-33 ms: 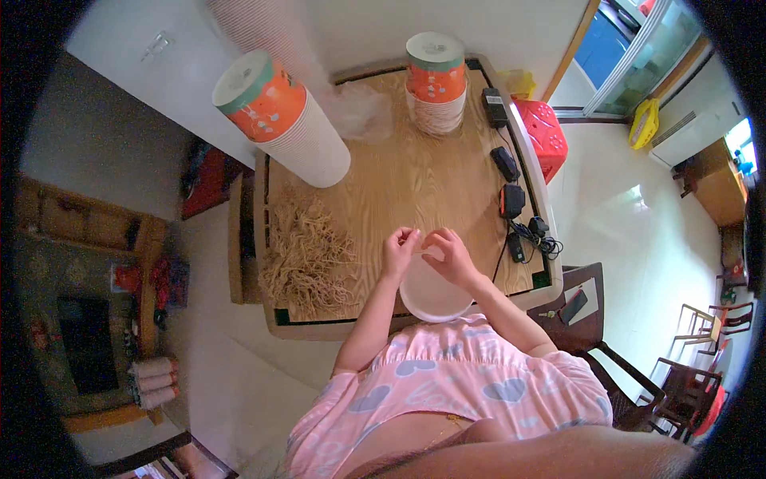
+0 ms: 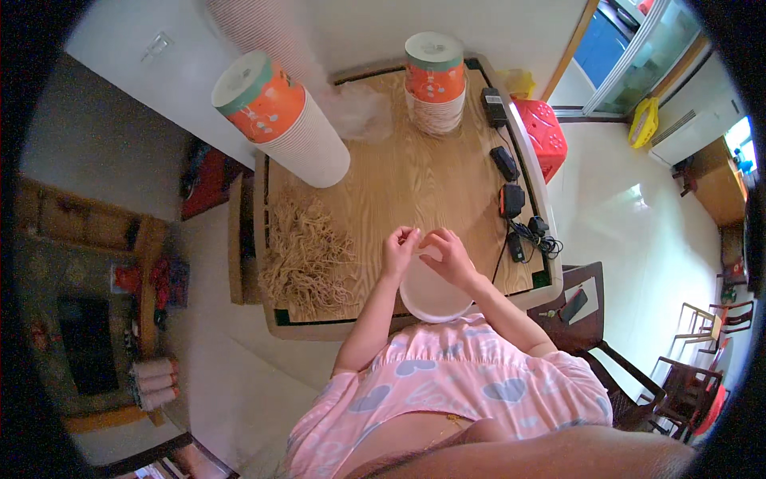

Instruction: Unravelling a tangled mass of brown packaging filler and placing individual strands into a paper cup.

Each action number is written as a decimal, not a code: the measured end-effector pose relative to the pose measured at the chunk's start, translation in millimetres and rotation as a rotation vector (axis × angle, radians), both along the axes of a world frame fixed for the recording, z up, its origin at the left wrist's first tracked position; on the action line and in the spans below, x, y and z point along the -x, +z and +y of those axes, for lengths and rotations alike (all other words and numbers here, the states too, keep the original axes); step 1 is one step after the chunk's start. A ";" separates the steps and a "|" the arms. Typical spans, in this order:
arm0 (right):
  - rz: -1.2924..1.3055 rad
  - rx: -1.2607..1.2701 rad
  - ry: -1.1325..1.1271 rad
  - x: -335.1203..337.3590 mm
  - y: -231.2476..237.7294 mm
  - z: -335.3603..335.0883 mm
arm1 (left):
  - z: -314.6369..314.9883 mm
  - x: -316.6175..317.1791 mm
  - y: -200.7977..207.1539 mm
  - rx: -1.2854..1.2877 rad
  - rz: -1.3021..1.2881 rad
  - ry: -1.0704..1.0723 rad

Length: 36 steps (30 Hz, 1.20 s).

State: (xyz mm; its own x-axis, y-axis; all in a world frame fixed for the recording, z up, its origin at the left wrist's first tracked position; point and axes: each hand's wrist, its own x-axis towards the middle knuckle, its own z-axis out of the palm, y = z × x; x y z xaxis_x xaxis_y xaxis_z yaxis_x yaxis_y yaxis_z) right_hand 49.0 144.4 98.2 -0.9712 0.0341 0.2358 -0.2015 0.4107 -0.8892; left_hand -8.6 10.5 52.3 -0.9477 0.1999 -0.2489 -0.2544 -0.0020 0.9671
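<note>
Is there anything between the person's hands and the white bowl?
No, nothing visible is in the way. The left hand and right hand are right over the white bowl at the table's near edge, fingers at its rim. The pile of straw-coloured strands lies off to the left, apart from the bowl.

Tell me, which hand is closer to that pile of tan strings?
Left. The left hand is just right of the string pile; the right hand is farther right, over the white cup.

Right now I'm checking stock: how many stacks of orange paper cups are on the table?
2. One tall stack leans at the table's far left corner; a shorter stack stands at the far middle. Both hands hold a separate white cup at the near edge.
</note>
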 end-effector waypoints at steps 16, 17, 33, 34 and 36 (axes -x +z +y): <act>-0.050 0.012 -0.108 15.0 -6.8 -6.6 | -15.4 0.0 3.4 -0.029 0.076 -0.061; -0.051 0.012 -0.110 15.0 -7.4 -6.4 | -15.2 -0.1 4.5 -0.030 0.076 -0.063; -0.301 0.225 0.010 35.0 -20.6 5.3 | -16.3 0.1 -2.9 0.186 0.194 -0.139; -0.295 0.145 -0.044 35.5 -19.1 4.8 | -17.5 0.3 -3.3 0.179 0.139 -0.170; -0.272 0.116 -0.064 37.5 -16.6 2.3 | -18.9 0.6 -4.4 0.174 0.147 -0.172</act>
State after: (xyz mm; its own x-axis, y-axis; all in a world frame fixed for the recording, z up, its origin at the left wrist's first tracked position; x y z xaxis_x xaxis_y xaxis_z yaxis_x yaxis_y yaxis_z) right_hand 11.5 146.7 81.6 -0.9932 0.1085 -0.0418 0.0735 0.3078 -0.9486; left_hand -9.3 -8.3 47.9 -0.9322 0.3269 -0.1556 -0.0935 0.1978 0.9758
